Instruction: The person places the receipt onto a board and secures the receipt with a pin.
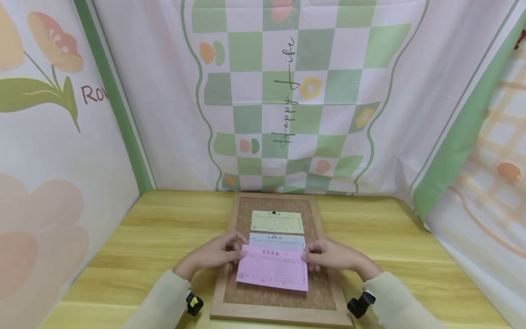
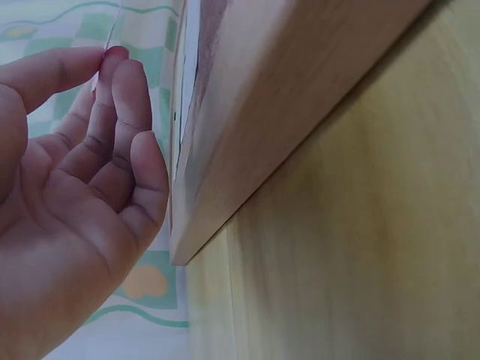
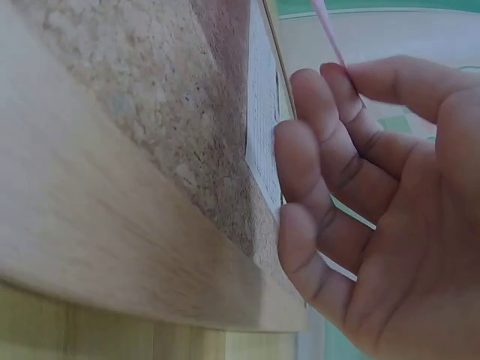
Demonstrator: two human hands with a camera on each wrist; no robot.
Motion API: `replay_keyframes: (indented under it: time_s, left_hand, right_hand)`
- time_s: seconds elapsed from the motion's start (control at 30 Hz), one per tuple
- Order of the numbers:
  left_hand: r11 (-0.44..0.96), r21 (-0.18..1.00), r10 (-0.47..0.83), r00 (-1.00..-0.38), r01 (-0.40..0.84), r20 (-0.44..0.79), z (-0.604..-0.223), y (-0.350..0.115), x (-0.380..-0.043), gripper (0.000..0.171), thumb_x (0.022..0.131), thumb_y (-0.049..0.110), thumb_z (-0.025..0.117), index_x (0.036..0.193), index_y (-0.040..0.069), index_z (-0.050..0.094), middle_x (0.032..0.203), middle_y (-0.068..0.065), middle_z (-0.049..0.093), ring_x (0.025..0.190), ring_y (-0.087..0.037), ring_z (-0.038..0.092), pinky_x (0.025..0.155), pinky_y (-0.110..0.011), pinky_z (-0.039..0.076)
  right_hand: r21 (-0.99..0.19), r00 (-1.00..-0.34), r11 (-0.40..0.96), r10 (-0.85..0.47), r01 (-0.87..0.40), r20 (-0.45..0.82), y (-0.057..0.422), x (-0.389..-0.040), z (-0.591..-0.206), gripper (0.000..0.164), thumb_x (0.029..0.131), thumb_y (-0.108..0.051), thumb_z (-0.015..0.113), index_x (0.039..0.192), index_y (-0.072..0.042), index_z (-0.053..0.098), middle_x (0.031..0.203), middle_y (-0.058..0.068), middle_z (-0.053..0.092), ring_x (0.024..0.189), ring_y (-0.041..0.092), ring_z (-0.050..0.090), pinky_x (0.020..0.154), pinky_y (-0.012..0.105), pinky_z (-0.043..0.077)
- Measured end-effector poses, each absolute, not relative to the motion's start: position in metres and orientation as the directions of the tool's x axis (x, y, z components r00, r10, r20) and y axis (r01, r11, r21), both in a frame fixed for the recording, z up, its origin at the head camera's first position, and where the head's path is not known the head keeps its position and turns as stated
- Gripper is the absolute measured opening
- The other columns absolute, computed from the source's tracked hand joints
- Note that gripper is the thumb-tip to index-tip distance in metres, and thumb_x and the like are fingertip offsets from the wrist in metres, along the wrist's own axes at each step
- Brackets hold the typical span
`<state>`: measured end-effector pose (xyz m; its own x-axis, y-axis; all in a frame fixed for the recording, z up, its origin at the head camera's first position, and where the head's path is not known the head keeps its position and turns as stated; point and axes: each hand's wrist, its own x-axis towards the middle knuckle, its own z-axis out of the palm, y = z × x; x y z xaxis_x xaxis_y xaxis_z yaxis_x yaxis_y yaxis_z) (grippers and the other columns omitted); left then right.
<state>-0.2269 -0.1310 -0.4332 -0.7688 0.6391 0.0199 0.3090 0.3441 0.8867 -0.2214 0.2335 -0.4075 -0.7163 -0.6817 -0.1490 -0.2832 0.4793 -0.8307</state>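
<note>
A pink printed form (image 1: 272,269) is held by its two side edges above a wood-framed cork board (image 1: 279,299). My left hand (image 1: 218,250) pinches its left edge between thumb and forefinger. The right edge is pinched by my right hand (image 1: 330,255), also with thumb and fingertips; the wrist view shows the sheet (image 3: 328,30) edge-on there. Partly behind the pink sheet lies a pale blue form (image 1: 277,240) on the board. Above that is a yellow-green form (image 1: 276,222) with a small black clip or pin (image 1: 274,212) at its top edge.
The board lies on a wood-grain table (image 1: 164,228), its far end near a green-and-white checked curtain (image 1: 283,91). Printed curtains also hang at left and right. A black wrist device (image 1: 194,303) sits on the left sleeve, another (image 1: 361,305) on the right.
</note>
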Motion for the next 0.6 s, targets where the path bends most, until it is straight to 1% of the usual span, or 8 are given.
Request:
replay_keyframes:
  time_s: [0.17,0.37,0.47,0.6]
  left_hand:
    - [0.385,0.837,0.665,-0.746,0.389,0.040,-0.434,-0.129,-0.226,0.027,0.099,0.018,0.063,0.122,0.007,0.055,0.088,0.000,0.063,0.075,-0.016,0.058,0.066,-0.027,0.049]
    - [0.421,0.785,0.690,-0.722,0.455,0.048,-0.434,-0.121,-0.223,0.023,0.098,0.017,0.066,0.117,0.010,0.057,0.084,0.006,0.064,0.074,-0.008,0.058,0.071,-0.026,0.050]
    - [0.431,0.770,0.701,-0.712,0.470,0.042,-0.435,-0.118,-0.222,0.022,0.097,0.016,0.067,0.116,0.009,0.058,0.083,0.008,0.065,0.074,-0.007,0.059,0.072,-0.026,0.051]
    - [0.437,0.761,0.707,-0.706,0.479,0.039,-0.436,-0.116,-0.221,0.023,0.096,0.014,0.068,0.116,0.008,0.058,0.081,0.007,0.065,0.067,-0.007,0.059,0.068,-0.025,0.051]
  right_hand:
    - [-0.819,-0.704,0.512,-0.681,-0.261,-0.202,0.235,-0.220,-0.411,0.028,0.102,-0.026,0.059,0.087,-0.003,0.066,0.076,0.007,0.065,0.063,0.017,0.059,0.054,0.028,0.049]
    - [-0.810,-0.698,0.518,-0.687,-0.275,-0.203,0.237,-0.219,-0.413,0.028,0.101,-0.025,0.060,0.085,-0.002,0.064,0.073,0.005,0.064,0.061,0.014,0.058,0.052,0.026,0.047]
    - [-0.803,-0.700,0.523,-0.687,-0.286,-0.198,0.238,-0.218,-0.414,0.028,0.100,-0.024,0.061,0.082,-0.002,0.063,0.072,0.002,0.062,0.060,0.013,0.057,0.051,0.024,0.044]
    - [-0.788,-0.711,0.539,-0.676,-0.298,-0.194,0.239,-0.217,-0.414,0.028,0.099,-0.023,0.062,0.080,-0.003,0.062,0.071,0.002,0.061,0.061,0.013,0.055,0.052,0.022,0.041]
